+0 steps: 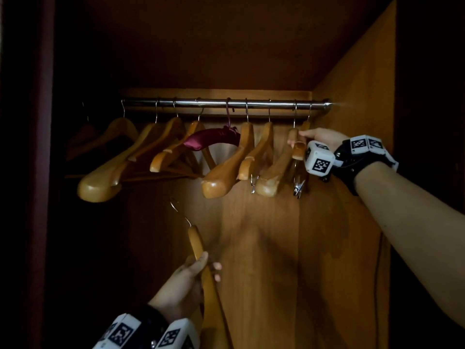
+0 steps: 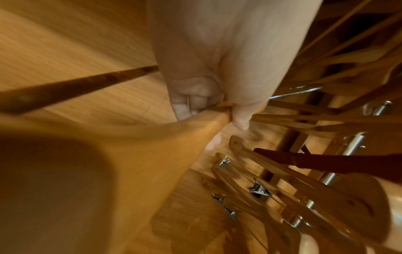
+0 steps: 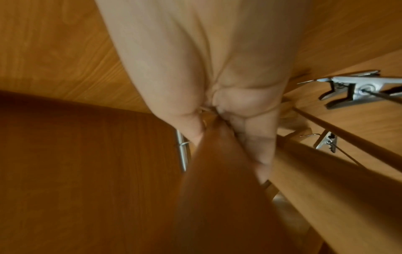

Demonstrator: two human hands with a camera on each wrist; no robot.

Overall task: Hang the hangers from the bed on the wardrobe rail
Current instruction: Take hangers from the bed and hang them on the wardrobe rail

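Observation:
A steel wardrobe rail (image 1: 216, 103) runs across the top of the wardrobe with several wooden hangers (image 1: 226, 167) on it. My left hand (image 1: 191, 273) grips a loose wooden hanger (image 1: 196, 243) low in the middle, well below the rail, its metal hook (image 1: 176, 205) pointing up and left. In the left wrist view my fingers (image 2: 189, 103) and thumb wrap that hanger (image 2: 152, 146) near its neck. My right hand (image 1: 309, 137) pinches the top of a wooden hanger (image 1: 298, 149) hooked at the rail's right end. In the right wrist view, fingers (image 3: 256, 146) close on its wood (image 3: 217, 163).
A maroon padded hanger (image 1: 211, 139) hangs mid-rail. Metal clips (image 1: 298, 188) dangle under the right-hand hangers. The wardrobe's right side panel (image 1: 364, 84) stands close to my right hand. The left part of the wardrobe is dark. A stretch of bare rail (image 1: 281, 104) shows right of centre.

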